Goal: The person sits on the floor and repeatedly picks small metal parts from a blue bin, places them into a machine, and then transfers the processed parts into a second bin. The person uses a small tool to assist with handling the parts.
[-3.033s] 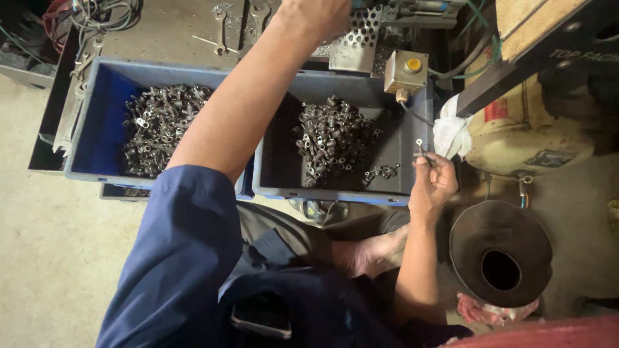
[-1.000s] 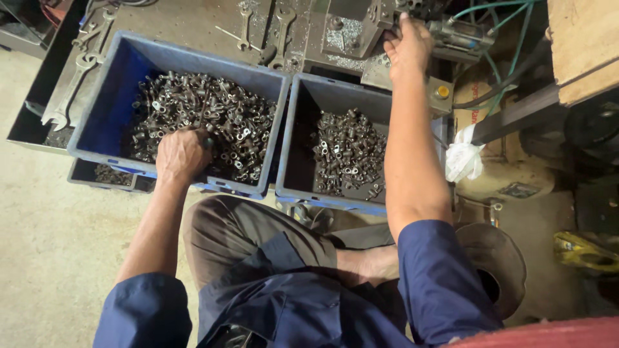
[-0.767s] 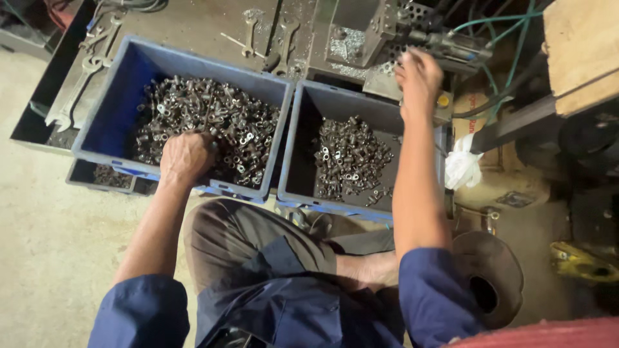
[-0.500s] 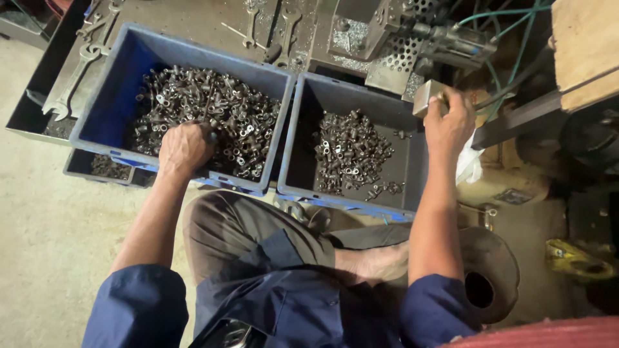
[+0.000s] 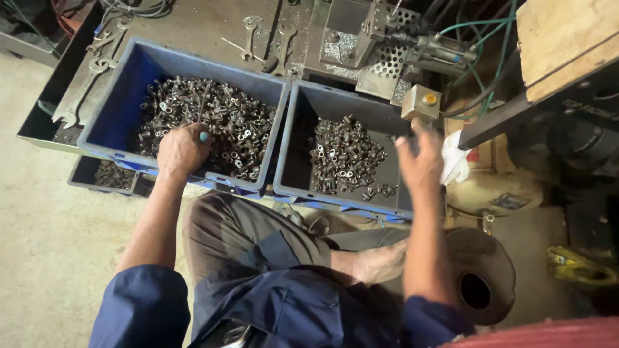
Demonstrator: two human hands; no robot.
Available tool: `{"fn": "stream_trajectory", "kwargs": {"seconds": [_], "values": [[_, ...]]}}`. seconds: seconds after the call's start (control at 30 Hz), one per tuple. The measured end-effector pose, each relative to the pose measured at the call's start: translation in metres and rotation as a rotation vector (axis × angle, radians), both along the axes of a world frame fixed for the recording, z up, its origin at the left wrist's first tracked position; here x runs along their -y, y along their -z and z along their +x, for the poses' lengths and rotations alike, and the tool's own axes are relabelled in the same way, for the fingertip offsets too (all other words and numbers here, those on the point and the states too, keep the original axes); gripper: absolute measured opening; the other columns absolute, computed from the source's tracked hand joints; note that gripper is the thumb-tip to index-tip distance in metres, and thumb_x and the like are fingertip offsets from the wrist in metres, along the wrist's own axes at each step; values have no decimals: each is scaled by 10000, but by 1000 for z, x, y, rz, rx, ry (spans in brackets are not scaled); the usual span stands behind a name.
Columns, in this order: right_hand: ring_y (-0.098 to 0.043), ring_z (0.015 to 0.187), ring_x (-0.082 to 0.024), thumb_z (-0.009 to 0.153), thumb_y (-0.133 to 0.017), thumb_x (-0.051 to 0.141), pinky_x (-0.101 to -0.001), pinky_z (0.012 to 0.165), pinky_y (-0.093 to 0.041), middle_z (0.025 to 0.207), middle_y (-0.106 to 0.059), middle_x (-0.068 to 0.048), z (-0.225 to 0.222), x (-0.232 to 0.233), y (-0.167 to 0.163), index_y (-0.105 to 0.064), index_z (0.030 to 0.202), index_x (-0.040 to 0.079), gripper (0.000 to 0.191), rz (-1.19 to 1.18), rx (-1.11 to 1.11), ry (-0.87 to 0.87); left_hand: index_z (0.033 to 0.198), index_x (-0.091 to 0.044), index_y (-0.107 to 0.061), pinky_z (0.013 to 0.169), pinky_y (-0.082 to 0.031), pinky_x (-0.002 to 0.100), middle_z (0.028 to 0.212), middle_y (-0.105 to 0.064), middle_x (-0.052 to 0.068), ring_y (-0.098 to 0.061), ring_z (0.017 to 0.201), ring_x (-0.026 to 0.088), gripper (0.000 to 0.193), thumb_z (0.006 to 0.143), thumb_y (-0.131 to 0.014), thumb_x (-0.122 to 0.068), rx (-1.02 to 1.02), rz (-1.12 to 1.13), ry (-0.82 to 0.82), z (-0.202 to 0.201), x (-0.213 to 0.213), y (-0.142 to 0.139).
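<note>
The left hand [image 5: 182, 149] is curling its fingers into dull grey metal fittings [image 5: 213, 122] heaped in a blue plastic bin [image 5: 122, 96]; the right hand [image 5: 422, 164] is hovering blurred, fingers loosely spread, holding nothing visible.

Two blue plastic bins [image 5: 284, 113] sit side by side. Each holds a heap of small metal parts [image 5: 219, 122]. Two hands [image 5: 184, 148] show.

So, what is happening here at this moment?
A person sits before two blue bins of small metal parts. The left hand rests in the fuller left bin, its fingers curled into the pile of parts. The right hand is raised, blurred, over the right edge of the right bin, just below a small box with an orange button; whether it holds anything cannot be seen. Wrenches lie on the metal surface beside the bins.
</note>
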State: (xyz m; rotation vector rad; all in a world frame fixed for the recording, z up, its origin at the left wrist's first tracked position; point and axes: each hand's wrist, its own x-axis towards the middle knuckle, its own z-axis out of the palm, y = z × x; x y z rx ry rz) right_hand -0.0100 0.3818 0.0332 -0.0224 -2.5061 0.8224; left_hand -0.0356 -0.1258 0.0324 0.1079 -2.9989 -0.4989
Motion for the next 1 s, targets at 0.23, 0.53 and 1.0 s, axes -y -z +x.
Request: {"fn": "stream_trajectory", "kwargs": {"seconds": [0.23,0.53,1.0], "values": [[-704,1021,-123,942,-726,128,-276,901,-567,1170,-751,-96,62,86,66,-644,1332,10,415,-721,280,-323,1040,-48,-749,775,-581,317,973,-792,81,-740,879,170,222,840,-798,-131,-110,756,48,27,-67,-3],[-615,1161,-128,933,-582,-109,-288,1008,-507,1299,-645,-73,65,106,47,-534,1483,-1,563,-1273,240,-633,920,-32,-755,737,-571,399,872,-735,145,-733,812,315,222,815,-834,-212,-134,804,559,54,-235,-25],[-671,746,-131,963,-706,31,-254,649,-528,948,-699,-56,56,-16,82,-670,1200,27,240,-1218,94,-120,996,-61,-740,792,-558,446,994,-724,135,-704,915,371,156,889,-727,-174,-177,593,468,24,-207,-13]]}}
